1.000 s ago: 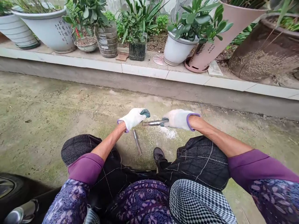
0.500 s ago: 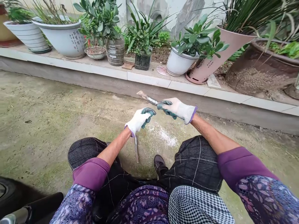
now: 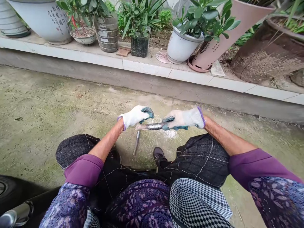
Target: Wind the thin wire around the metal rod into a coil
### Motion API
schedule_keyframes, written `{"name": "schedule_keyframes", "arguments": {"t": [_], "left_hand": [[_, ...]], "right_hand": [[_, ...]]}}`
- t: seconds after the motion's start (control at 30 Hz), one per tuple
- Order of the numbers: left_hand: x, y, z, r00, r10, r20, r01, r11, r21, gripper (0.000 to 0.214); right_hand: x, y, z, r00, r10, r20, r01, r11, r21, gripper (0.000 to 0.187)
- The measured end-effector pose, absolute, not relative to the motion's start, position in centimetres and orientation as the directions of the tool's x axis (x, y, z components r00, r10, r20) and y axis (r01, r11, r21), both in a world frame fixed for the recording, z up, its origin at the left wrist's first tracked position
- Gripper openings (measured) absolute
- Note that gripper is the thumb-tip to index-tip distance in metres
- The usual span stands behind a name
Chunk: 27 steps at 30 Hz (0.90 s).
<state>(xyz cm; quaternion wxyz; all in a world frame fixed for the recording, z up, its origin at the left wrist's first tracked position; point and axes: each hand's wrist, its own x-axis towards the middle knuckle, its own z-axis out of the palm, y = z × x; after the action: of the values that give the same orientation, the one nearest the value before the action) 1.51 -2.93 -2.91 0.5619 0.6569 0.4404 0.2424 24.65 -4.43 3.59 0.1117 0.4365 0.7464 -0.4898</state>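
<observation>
My right hand [image 3: 184, 118], in a white work glove with a dark green palm, is closed round a short threaded metal rod [image 3: 154, 126]. The rod lies nearly level and points left, with a shiny ridged middle and a dull brownish tip. Just above that tip is my left hand [image 3: 137, 115], in a matching glove. Its fingers are curled in; whatever they may hold is hidden. Below it, a second rod [image 3: 136, 143] with a shiny upper part lies on the ground between my feet.
White powder [image 3: 171, 134] is scattered on the mossy concrete ground [image 3: 42, 110] under my right hand. Ahead runs a low tiled ledge [image 3: 144, 68] with potted plants, among them a white pot [image 3: 181, 46] and a pink pot [image 3: 215, 44]. A dark object with a metal pipe [image 3: 20, 212] stands at lower left.
My right hand has lowered the rod toward me and turned it nearly level. My left hand has shifted slightly left and is now above the rod's tip. The view has tilted down.
</observation>
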Motion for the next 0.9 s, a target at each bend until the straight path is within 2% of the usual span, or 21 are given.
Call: {"name": "schedule_keyframes", "arguments": {"t": [0.07,0.13,0.2,0.27,0.43,0.53,0.67,0.77,0.83,0.9], "left_hand": [[1.9,-3.1,-2.9,0.449,0.869,-0.207,0.363,0.035,0.931,0.021],[2.3,-3.4,-2.6,0.43,0.869,-0.244,0.394,0.063,0.917,0.017],[2.7,-3.8,-2.3,0.429,0.858,-0.284,0.405,0.099,0.909,0.014],[3.2,-4.2,-2.0,0.422,0.851,-0.311,0.391,0.139,0.91,0.011],[3.4,-4.9,-1.8,0.42,0.864,-0.277,0.163,0.229,0.96,0.016],[3.0,-5.2,-1.7,0.408,0.877,-0.252,-0.007,0.279,0.96,0.022],[2.7,-5.6,-1.9,0.384,0.881,-0.275,-0.052,0.318,0.947,0.02],[2.6,-5.5,-2.6,0.359,0.896,-0.262,-0.039,0.295,0.955,0.02],[2.5,-5.0,-3.3,0.336,0.91,-0.245,-0.026,0.268,0.963,0.02],[2.4,-4.4,-3.9,0.319,0.917,-0.24,0.021,0.246,0.969,0.019]], "right_hand": [[25.0,-4.2,2.6,-0.552,0.618,-0.56,0.815,0.256,-0.52,0.025],[25.1,-3.8,1.7,-0.485,0.714,-0.505,0.871,0.345,-0.349,0.021],[24.9,-3.4,1.3,-0.406,0.787,-0.464,0.913,0.372,-0.167,0.022],[24.6,-3.0,1.4,-0.351,0.835,-0.425,0.929,0.368,-0.043,0.027],[23.9,-2.1,2.4,-0.367,0.88,-0.3,0.92,0.391,0.019,0.038],[23.4,-1.4,2.8,-0.37,0.905,-0.212,0.927,0.375,-0.017,0.039],[22.6,-0.9,3.3,-0.346,0.924,-0.16,0.934,0.324,-0.15,0.038],[22.2,-1.2,4.0,-0.308,0.932,-0.192,0.892,0.213,-0.399,0.039],[22.2,-1.6,4.5,-0.321,0.905,-0.279,0.788,0.091,-0.609,0.04],[22.5,-1.9,4.8,-0.397,0.845,-0.358,0.67,0.0,-0.742,0.043]]}}
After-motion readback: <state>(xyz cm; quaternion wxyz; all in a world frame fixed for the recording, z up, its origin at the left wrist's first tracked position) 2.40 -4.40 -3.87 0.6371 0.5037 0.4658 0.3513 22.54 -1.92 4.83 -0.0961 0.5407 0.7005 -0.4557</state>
